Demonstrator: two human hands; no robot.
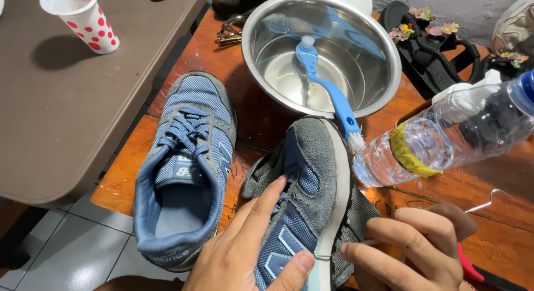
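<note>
Fingers [267, 199] of the left hand [245, 252] are pressing flat along the blue side panel of a grey and blue sneaker [311, 196] lying on its side, the thumb curling against the pale sole edge near the heel, so the hand is resting on the shoe rather than closing round it. Right beside it, the right hand [414, 249] is pinching a thin metal wire hook [484, 205] between thumb and forefinger, its tip meeting the sole edge just beside the left thumb. A grey cloth [356, 218] is lying under the sneaker on the wooden counter [222, 57]. Its mate, a second sneaker [186, 168], is sitting upright just to the left, laces tied. Behind both, a steel bowl [321, 52] is holding water and a blue brush [328, 90] that is leaning over the rim, bristles nearly touching the tilted shoe's toe. A clear plastic bottle [445, 135] is lying on its side to the right. A dotted paper cup [83, 18] is standing on a brown table [72, 118] at far left, well apart.
</note>
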